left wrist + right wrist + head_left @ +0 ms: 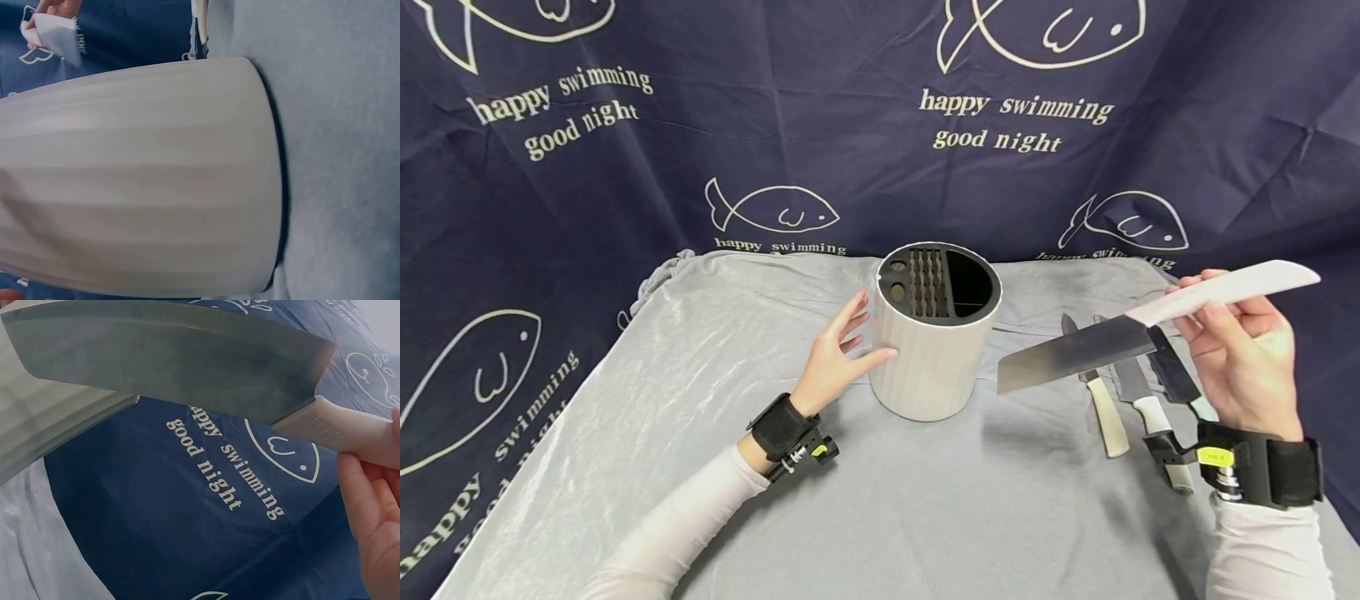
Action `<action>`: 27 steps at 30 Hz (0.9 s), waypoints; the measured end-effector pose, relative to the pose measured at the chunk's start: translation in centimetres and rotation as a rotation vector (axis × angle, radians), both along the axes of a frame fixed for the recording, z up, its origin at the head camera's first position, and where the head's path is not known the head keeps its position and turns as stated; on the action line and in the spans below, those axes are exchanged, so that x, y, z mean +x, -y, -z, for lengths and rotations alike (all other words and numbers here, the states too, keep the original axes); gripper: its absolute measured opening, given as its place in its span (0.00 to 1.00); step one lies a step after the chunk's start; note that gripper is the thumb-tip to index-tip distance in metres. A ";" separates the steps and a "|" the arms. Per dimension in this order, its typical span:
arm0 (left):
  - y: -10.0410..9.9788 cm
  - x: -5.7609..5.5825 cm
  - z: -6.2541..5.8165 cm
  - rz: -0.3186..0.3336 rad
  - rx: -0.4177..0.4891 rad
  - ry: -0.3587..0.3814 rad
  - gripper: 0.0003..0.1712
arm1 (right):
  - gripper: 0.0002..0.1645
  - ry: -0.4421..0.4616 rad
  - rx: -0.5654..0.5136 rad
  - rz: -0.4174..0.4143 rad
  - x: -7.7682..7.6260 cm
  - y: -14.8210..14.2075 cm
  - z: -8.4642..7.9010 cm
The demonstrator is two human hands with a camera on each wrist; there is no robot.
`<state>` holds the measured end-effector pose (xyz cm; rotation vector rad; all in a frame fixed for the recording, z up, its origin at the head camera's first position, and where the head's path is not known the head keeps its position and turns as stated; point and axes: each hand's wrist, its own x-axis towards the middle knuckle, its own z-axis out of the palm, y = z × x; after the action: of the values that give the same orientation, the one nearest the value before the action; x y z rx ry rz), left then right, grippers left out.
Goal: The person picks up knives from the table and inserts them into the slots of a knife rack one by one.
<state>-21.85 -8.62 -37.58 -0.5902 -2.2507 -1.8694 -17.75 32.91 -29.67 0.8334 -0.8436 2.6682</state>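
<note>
A broad-bladed kitchen knife, a cleaver [1075,354] with a pale pinkish-white handle, is held in the air by my right hand [1243,350]. Thumb and fingers pinch the handle [365,434], and the blade [169,359] points left toward a knife block. That knife block [925,371] is a white ribbed cylinder standing upright, with a black slotted top that has two round holes and a wider opening. My left hand [842,354] is at its left side, fingers spread and thumb tip right at its wall [156,181].
Below the raised cleaver, several knives lie on the grey cloth [865,517]: one with a cream handle [1107,417], one with a white handle [1152,414], and a dark-bladed one [1172,371]. A navy curtain [865,125] with fish prints hangs behind.
</note>
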 end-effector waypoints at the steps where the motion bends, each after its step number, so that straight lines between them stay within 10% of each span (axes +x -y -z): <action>1: -0.1 -0.1 0.1 0.004 -0.002 0.014 0.52 | 0.20 -0.002 -0.007 -0.003 0.0 0.0 0.0; 11: -1.0 1.7 -2.1 0.038 -0.015 0.052 0.51 | 0.18 -0.007 -0.127 -0.128 -0.6 -0.4 0.0; 27: -1.2 1.8 -1.7 0.046 -0.010 0.037 0.52 | 0.15 0.050 -0.250 -0.133 -1.7 1.1 0.0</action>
<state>-20.09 -7.43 -35.91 -0.6196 -2.2896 -1.9068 -19.48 31.82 -29.70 0.7892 -0.4645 2.8424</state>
